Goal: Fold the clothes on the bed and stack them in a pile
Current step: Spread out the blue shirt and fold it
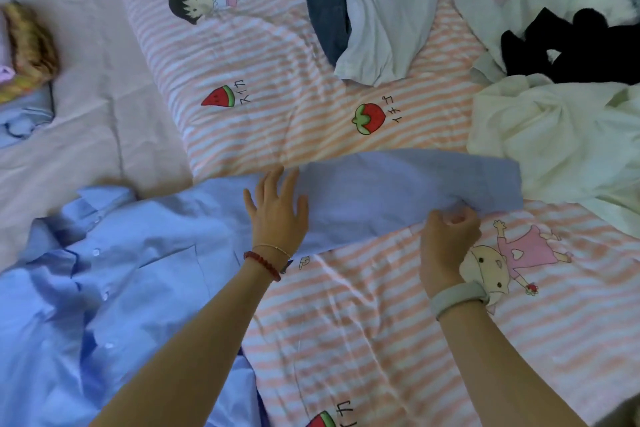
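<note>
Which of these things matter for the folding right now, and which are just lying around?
In use: light blue button-up shirt; left hand flat on its sleeve; right hand pinching the cuff.

Lying about: cream crumpled garment; black garment; pink striped cartoon quilt.

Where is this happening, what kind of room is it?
Most likely a bedroom at home: a bed with a striped cartoon-print cover, loose clothes heaped at the far side, and a blue shirt spread out for folding.

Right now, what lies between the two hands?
In the head view, only the blue shirt's sleeve: the left hand rests flat on it, and the right hand pinches its lower edge near the cuff.
</note>
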A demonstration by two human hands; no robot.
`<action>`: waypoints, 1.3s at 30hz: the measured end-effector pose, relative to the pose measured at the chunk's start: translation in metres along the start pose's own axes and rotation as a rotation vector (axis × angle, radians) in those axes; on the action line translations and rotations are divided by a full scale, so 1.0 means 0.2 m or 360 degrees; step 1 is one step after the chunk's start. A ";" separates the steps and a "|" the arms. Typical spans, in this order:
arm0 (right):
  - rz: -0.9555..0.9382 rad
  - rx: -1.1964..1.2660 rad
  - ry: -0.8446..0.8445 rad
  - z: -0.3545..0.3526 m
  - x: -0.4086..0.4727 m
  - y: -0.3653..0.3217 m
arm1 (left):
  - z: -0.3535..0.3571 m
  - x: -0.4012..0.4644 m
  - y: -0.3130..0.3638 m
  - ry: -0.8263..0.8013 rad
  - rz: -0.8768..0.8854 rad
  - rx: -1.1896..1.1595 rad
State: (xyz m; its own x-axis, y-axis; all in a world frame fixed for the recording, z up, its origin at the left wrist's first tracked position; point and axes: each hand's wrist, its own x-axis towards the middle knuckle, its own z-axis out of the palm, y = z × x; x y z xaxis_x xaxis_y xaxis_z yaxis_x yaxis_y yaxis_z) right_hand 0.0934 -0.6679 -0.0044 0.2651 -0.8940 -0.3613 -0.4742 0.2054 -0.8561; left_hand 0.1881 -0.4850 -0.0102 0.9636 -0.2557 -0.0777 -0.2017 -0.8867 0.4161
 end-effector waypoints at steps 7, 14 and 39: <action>-0.0504 -0.0400 -0.0388 0.30 -0.56 0.03 | -0.29 -0.25 -0.57 0.0096 -0.0302 0.0024; -0.1050 -0.0678 -0.0721 0.79 -1.11 0.06 | -0.57 -0.25 -1.33 0.0148 -0.0671 0.0086; -0.1219 -0.2052 -0.1195 2.28 -1.60 0.18 | -0.78 0.16 -2.40 0.0365 -0.1146 -0.1344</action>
State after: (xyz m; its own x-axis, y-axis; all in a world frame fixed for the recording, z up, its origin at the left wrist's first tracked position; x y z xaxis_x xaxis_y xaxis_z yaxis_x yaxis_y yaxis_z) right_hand 0.3738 -0.1918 -0.0885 0.8797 -0.1728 -0.4431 -0.2856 -0.9369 -0.2017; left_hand 0.3425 -0.0066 -0.0702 0.8346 0.3625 -0.4147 0.5120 -0.2330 0.8268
